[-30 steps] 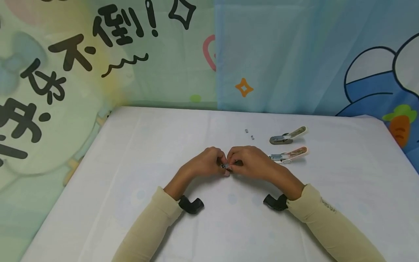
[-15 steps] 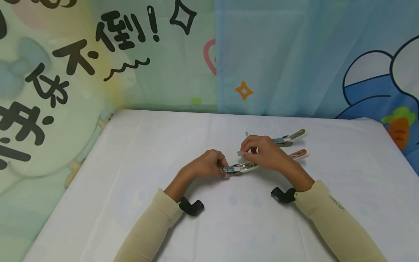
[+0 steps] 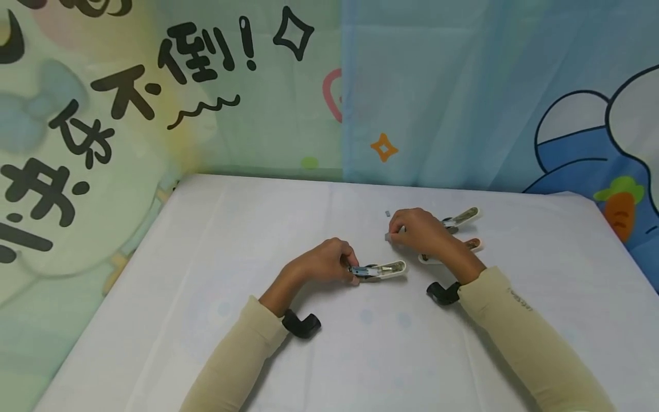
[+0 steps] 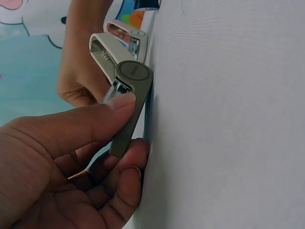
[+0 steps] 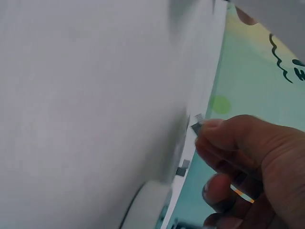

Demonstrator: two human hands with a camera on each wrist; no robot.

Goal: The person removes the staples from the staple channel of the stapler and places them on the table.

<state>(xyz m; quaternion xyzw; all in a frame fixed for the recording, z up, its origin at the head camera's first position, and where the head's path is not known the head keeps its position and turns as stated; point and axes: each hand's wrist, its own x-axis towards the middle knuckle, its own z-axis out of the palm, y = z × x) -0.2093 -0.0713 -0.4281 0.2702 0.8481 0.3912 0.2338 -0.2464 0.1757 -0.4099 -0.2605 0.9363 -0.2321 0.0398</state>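
My left hand (image 3: 327, 261) grips a small stapler (image 3: 385, 269) just above the white table. Its cream top arm is swung open, pointing right. In the left wrist view, the thumb presses near the hinge of the olive base (image 4: 128, 112) and the fingers lie below. My right hand (image 3: 419, 232) pinches a short grey strip of staples (image 5: 196, 128) between thumb and fingers, close to the tabletop. Another staple strip (image 3: 388, 213) lies on the table beyond that hand.
Two more opened staplers lie at the right, partly behind my right hand and forearm: one with a cream arm (image 3: 467, 216), one with a pink arm (image 3: 473, 244). A printed curtain (image 3: 437, 103) hangs behind the table's far edge (image 3: 288, 180).
My right hand has drawn away from the stapler, moving right and toward the far side with a staple strip. My left hand stays nearly in place, still holding the stapler.
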